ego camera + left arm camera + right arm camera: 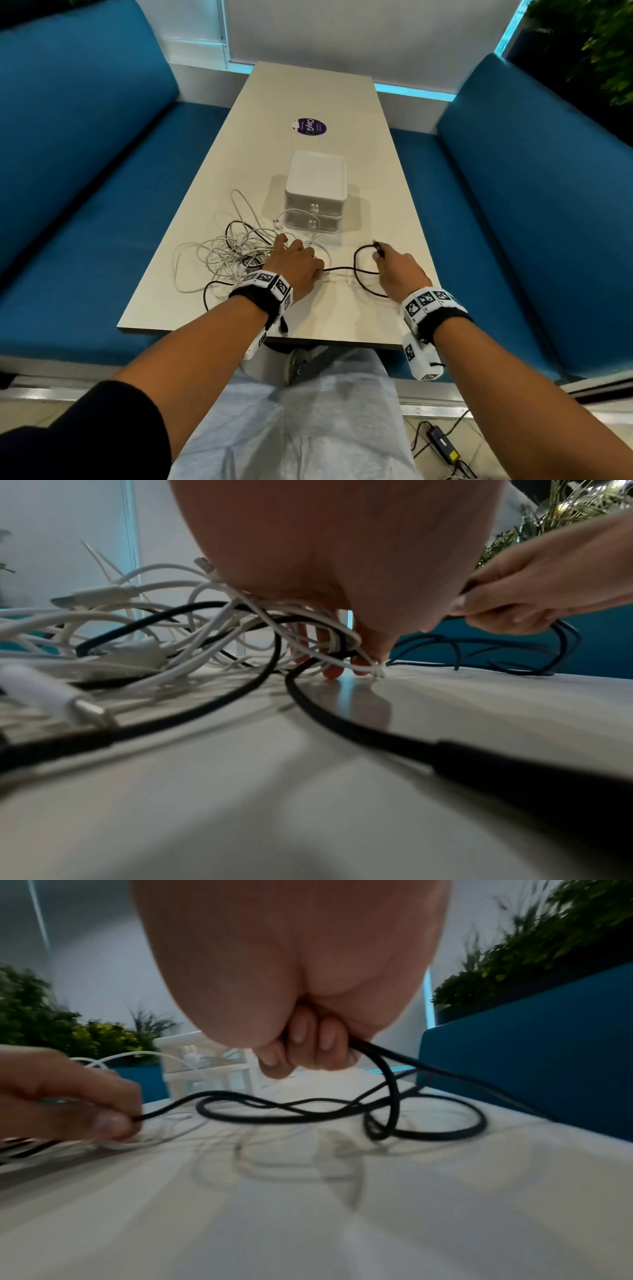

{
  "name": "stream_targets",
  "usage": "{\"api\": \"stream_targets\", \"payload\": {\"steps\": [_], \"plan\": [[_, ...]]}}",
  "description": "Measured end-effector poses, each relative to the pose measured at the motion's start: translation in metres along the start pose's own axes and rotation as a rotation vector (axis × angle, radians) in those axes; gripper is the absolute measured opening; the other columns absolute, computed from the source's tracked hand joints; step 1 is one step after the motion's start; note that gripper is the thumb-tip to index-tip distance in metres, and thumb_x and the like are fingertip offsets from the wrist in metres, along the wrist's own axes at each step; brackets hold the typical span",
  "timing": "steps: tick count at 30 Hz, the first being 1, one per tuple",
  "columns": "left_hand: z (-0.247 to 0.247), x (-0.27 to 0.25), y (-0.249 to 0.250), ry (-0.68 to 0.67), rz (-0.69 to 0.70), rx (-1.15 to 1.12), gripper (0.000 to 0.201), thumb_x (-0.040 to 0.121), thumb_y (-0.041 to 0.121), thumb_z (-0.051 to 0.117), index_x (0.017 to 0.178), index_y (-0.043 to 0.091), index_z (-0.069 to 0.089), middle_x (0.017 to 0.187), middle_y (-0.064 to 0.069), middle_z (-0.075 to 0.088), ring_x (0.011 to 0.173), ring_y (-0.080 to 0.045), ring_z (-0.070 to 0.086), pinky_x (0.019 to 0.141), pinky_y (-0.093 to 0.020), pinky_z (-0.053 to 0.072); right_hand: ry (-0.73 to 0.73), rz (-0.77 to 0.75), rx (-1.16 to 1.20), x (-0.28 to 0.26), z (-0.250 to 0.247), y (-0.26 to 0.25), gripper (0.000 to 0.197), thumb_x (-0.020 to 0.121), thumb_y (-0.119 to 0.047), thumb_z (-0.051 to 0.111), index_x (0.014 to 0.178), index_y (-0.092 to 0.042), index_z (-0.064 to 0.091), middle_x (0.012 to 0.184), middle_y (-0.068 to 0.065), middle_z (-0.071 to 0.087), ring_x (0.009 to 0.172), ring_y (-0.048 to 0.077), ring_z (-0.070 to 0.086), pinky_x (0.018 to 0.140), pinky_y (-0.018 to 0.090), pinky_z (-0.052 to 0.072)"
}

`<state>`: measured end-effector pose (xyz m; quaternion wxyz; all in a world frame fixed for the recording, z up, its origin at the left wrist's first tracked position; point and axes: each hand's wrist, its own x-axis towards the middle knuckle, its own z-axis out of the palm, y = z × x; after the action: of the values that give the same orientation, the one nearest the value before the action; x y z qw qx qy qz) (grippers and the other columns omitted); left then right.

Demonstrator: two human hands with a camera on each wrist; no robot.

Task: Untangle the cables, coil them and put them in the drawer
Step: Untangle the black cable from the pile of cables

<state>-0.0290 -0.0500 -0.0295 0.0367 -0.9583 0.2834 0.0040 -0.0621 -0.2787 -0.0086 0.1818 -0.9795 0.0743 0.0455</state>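
Observation:
A tangle of white cables (222, 253) (171, 631) lies on the pale table (308, 96), left of a white two-drawer unit (315, 192) (205, 1064) whose drawers are closed. A black cable (356, 272) (308, 1115) (342, 723) runs out of the tangle and loops between my hands. My left hand (301, 260) (342, 664) rests on the tangle, fingertips down on the table, and pinches the black cable at the thumb (113, 1121). My right hand (397, 267) (308, 1047) grips the black cable near its plug, fingers curled, just above the table.
Blue benches flank the table on the left (85, 171) and the right (531, 205). A purple sticker (310, 127) lies beyond the drawer unit. The table's near edge (274, 337) is just behind my wrists. A power adapter (443, 442) lies on the floor.

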Motion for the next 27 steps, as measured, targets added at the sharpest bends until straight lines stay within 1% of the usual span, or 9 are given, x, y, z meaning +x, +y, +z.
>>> {"api": "stream_targets", "payload": {"steps": [3,5,8,13,15,18,22,25,27], "plan": [[-0.003,0.0,0.002,0.013,0.009,0.014,0.03,0.1,0.039,0.036,0.11,0.034,0.065,0.106,0.006,0.063,0.11,-0.023,0.049,0.107,-0.056,0.018,-0.032,-0.168,0.043,-0.002,0.015,-0.024,0.039,0.104,-0.037,0.033,0.138,-0.026,0.046,0.1,0.018,0.065,0.087,0.038,0.062,0.076,0.044,0.053],[-0.004,0.0,0.004,0.008,0.012,0.008,0.029,0.1,0.036,0.037,0.11,0.034,0.064,0.105,0.006,0.063,0.11,-0.024,0.049,0.106,-0.056,0.019,-0.073,-0.248,0.033,-0.001,0.031,-0.037,0.033,0.102,-0.034,0.037,0.127,-0.023,0.055,0.098,0.017,0.067,0.087,0.037,0.063,0.076,0.044,0.053],[-0.005,-0.001,0.004,-0.007,0.012,0.002,0.031,0.1,0.036,0.035,0.113,0.035,0.063,0.106,0.005,0.062,0.113,-0.023,0.049,0.107,-0.057,0.019,-0.151,-0.221,-0.005,0.002,0.048,-0.048,0.022,0.099,-0.028,0.041,0.107,-0.018,0.059,0.094,0.012,0.067,0.084,0.034,0.063,0.072,0.041,0.053],[-0.002,-0.002,-0.001,0.003,0.04,-0.003,0.03,0.1,0.044,0.036,0.107,0.034,0.063,0.1,0.008,0.062,0.11,-0.022,0.051,0.107,-0.057,0.02,-0.175,-0.198,0.042,0.003,0.053,-0.044,0.02,0.101,-0.029,0.044,0.1,-0.016,0.058,0.088,0.012,0.066,0.079,0.032,0.061,0.07,0.04,0.051],[-0.001,-0.002,-0.001,0.006,0.04,0.001,0.031,0.1,0.046,0.036,0.106,0.034,0.064,0.1,0.009,0.063,0.11,-0.022,0.051,0.106,-0.056,0.02,-0.173,-0.195,0.021,0.004,0.05,-0.04,0.021,0.101,-0.03,0.044,0.099,-0.015,0.059,0.084,0.011,0.064,0.077,0.032,0.061,0.065,0.037,0.047],[0.001,-0.004,-0.009,0.003,0.013,-0.011,0.033,0.1,0.047,0.036,0.109,0.035,0.065,0.104,0.01,0.065,0.111,-0.022,0.051,0.107,-0.055,0.018,-0.15,-0.105,-0.075,0.011,0.036,-0.022,0.024,0.102,-0.028,0.042,0.105,-0.013,0.06,0.085,0.01,0.059,0.08,0.032,0.06,0.064,0.033,0.044],[0.002,-0.006,-0.017,-0.003,-0.014,-0.005,0.033,0.101,0.046,0.034,0.113,0.038,0.064,0.108,0.011,0.064,0.113,-0.022,0.049,0.107,-0.055,0.018,-0.11,0.119,-0.147,0.016,0.014,0.014,0.029,0.102,-0.027,0.041,0.115,-0.011,0.06,0.101,0.016,0.062,0.079,0.032,0.056,0.069,0.034,0.046],[0.003,-0.003,-0.009,-0.028,-0.052,-0.008,0.032,0.102,0.04,0.034,0.111,0.037,0.064,0.109,0.008,0.064,0.114,-0.023,0.048,0.108,-0.055,0.015,-0.039,0.132,-0.118,0.011,0.014,0.008,0.029,0.102,-0.025,0.039,0.119,-0.008,0.055,0.106,0.019,0.062,0.087,0.037,0.06,0.072,0.037,0.048],[0.003,-0.001,-0.006,-0.038,-0.068,0.004,0.032,0.101,0.038,0.035,0.111,0.036,0.065,0.108,0.007,0.064,0.114,-0.023,0.047,0.108,-0.056,0.014,0.038,0.103,-0.048,0.007,0.017,-0.003,0.03,0.103,-0.021,0.035,0.129,-0.009,0.045,0.106,0.022,0.061,0.093,0.041,0.061,0.07,0.038,0.043]]}}
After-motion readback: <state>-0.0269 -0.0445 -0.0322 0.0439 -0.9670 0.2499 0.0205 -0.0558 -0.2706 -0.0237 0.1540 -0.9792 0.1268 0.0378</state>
